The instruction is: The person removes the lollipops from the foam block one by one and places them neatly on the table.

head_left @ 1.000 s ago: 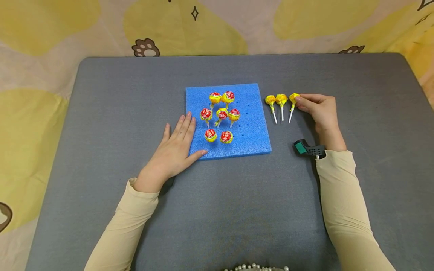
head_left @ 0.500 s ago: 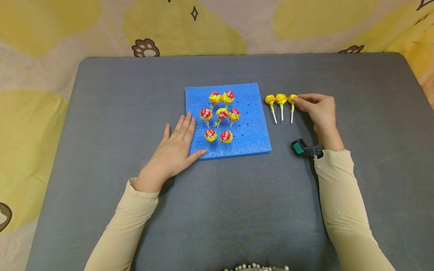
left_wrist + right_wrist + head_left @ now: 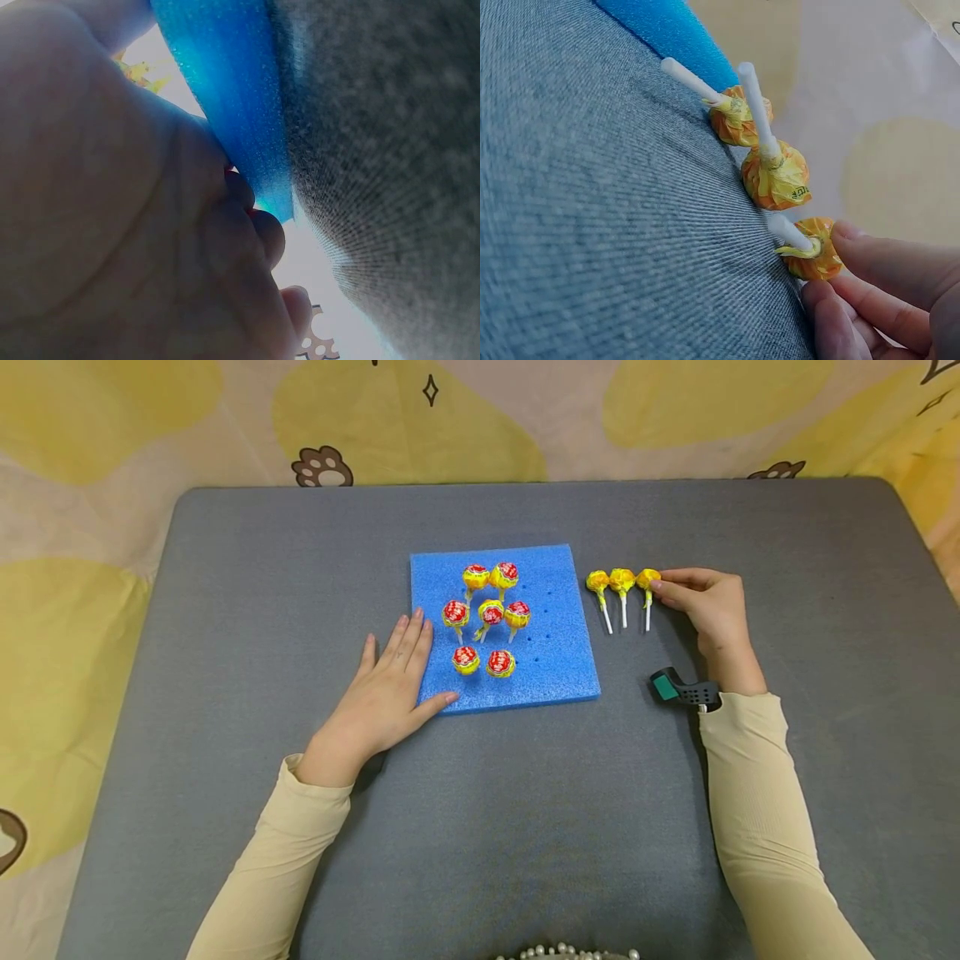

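A blue foam board (image 3: 558,672) bears several lollipops with red and yellow wrappers, heads up, such as one lollipop (image 3: 500,663) near its front. My left hand (image 3: 375,697) lies flat with fingers spread over the board's left edge, thumb on the front corner; the left wrist view shows its palm beside the board's side (image 3: 240,97). Right of the board, three yellow lollipops lie in a row on the table: the left one (image 3: 597,581), the middle one (image 3: 622,580) and the right one (image 3: 647,579). My right hand (image 3: 708,610) pinches the right one's head between thumb and fingers (image 3: 855,251).
Small holes dot the right part of the board. The grey table (image 3: 525,810) extends around it, with a patterned yellow cloth (image 3: 480,427) behind. A black strap with a green piece (image 3: 665,686) sits by my right wrist. Pearl-like beads (image 3: 562,950) show at the bottom edge.
The right lollipop has shifted slightly left, toward the middle one, and its stick has swung from slanting to nearly straight. My left hand and the board have stayed still.
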`<action>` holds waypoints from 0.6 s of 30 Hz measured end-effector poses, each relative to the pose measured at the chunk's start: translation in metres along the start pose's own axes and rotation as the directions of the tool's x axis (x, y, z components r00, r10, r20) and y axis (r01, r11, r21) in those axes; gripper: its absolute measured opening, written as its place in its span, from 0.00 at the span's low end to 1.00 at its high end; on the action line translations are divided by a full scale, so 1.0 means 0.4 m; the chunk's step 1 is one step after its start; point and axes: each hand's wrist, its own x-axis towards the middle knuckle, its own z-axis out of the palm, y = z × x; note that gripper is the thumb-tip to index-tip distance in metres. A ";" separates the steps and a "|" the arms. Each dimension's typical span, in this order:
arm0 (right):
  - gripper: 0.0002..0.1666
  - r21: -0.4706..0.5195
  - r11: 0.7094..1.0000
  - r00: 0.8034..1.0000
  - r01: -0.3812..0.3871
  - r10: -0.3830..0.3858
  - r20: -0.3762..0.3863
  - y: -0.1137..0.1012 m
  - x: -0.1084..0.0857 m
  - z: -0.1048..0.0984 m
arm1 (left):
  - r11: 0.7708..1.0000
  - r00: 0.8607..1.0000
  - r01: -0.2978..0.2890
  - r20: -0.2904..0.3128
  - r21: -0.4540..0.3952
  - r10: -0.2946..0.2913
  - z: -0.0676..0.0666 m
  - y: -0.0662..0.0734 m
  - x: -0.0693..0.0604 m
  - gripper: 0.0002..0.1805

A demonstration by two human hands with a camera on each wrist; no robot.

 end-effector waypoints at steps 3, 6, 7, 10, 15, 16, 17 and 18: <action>0.06 0.058 0.998 1.000 -0.009 0.009 0.003 0.000 0.000 -0.001 | 1.000 1.000 0.001 0.000 -0.001 -0.001 0.001 0.000 0.000 0.50; 0.07 0.121 0.992 1.000 -0.020 0.020 0.005 -0.002 -0.001 -0.002 | 1.000 1.000 0.003 0.001 0.000 -0.003 0.001 0.000 0.000 0.50; 0.07 0.144 0.989 1.000 -0.026 0.026 0.005 -0.004 -0.001 -0.003 | 1.000 1.000 0.003 0.001 0.000 -0.003 0.001 0.000 0.000 0.50; 0.08 0.200 0.979 0.999 -0.037 0.037 0.003 -0.007 -0.002 -0.004 | 1.000 1.000 0.003 0.001 -0.001 -0.003 0.000 0.001 0.000 0.50; 0.13 0.296 0.955 0.999 -0.032 0.038 -0.016 -0.019 -0.008 -0.007 | 1.000 1.000 0.005 0.000 -0.001 -0.005 0.001 0.000 0.001 0.50; 0.14 0.314 0.949 0.999 -0.024 0.033 -0.022 -0.024 -0.011 -0.006 | 1.000 1.000 0.006 0.000 -0.001 -0.006 0.001 0.000 0.000 0.50; 0.15 0.336 0.942 0.999 -0.017 0.027 -0.026 -0.028 -0.013 -0.004 | 1.000 1.000 0.006 0.000 -0.001 -0.006 0.001 0.000 0.001 0.50; 0.15 0.359 0.933 0.999 -0.009 0.021 -0.029 -0.034 -0.016 -0.002 | 1.000 1.000 0.005 0.000 -0.002 -0.005 0.001 0.000 0.000 0.50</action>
